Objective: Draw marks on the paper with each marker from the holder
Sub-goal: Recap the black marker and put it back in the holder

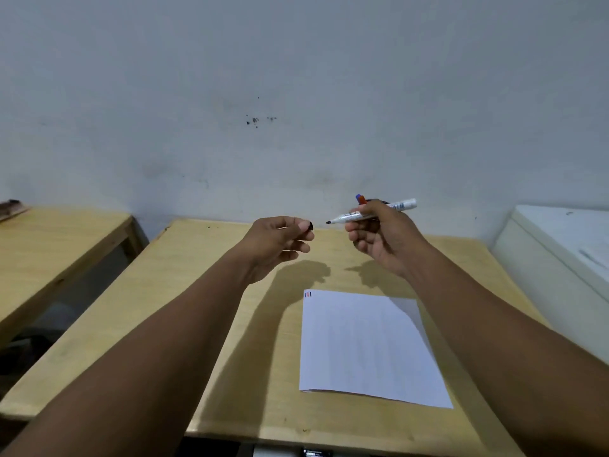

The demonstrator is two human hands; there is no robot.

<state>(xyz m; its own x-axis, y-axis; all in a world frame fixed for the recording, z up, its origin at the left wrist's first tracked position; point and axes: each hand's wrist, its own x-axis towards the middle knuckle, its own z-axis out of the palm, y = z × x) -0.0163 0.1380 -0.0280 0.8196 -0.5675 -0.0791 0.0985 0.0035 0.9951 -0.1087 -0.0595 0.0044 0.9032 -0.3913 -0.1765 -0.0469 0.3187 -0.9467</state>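
Observation:
A white sheet of paper [369,344] lies on the wooden table [211,311], with three short marks, blue, red and black [307,294], at its top left corner. My right hand [379,235] holds an uncapped white marker [403,205] above the table, its black tip pointing left. My left hand [280,242] pinches the black cap [310,226] a short gap from that tip. Behind my right hand the blue and red tops of other markers [360,198] stick up; their holder is mostly hidden.
A grey wall stands right behind the table. A second wooden table [49,245] is on the left, across a gap. A white box-like surface [560,245] sits at the right. A small dark object [317,452] shows below the table's front edge.

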